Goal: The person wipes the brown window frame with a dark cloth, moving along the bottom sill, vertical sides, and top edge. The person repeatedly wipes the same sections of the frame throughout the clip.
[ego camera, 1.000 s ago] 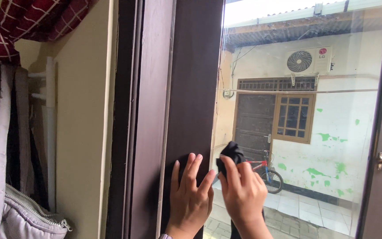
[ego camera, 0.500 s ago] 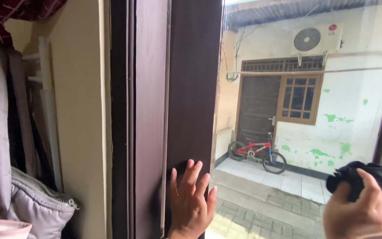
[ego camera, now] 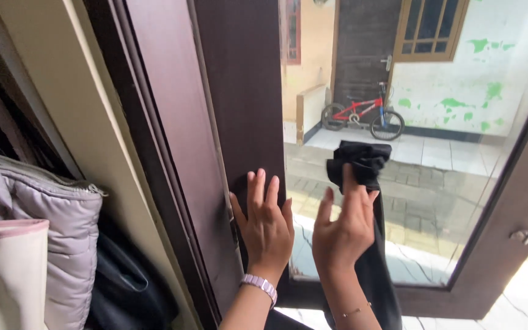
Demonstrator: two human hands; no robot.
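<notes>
**A:** What does the right hand (ego camera: 342,227) hold?

**B:** A black cloth (ego camera: 358,164), bunched under the fingers and pressed to the window glass (ego camera: 435,183); a long tail of it hangs down past the wrist. The fingers are closed loosely on the wad, not in a fist.

**A:** And half a second ago?

**B:** The cloth was far over at the right edge of the pane, near the latch. Now it is back at the left part of the glass, just beside the dark brown frame (ego camera: 242,98), and lower down, close to the bottom rail.

**A:** The left hand (ego camera: 266,223)?

**B:** Flat and empty, fingers spread on the frame, as before.

**A:** Meaning?

**B:** Judging by the sweep, the wiping has crossed the pane and returned, working towards its lower part. Outside, a red bicycle (ego camera: 362,116) leans by a wall.
</notes>
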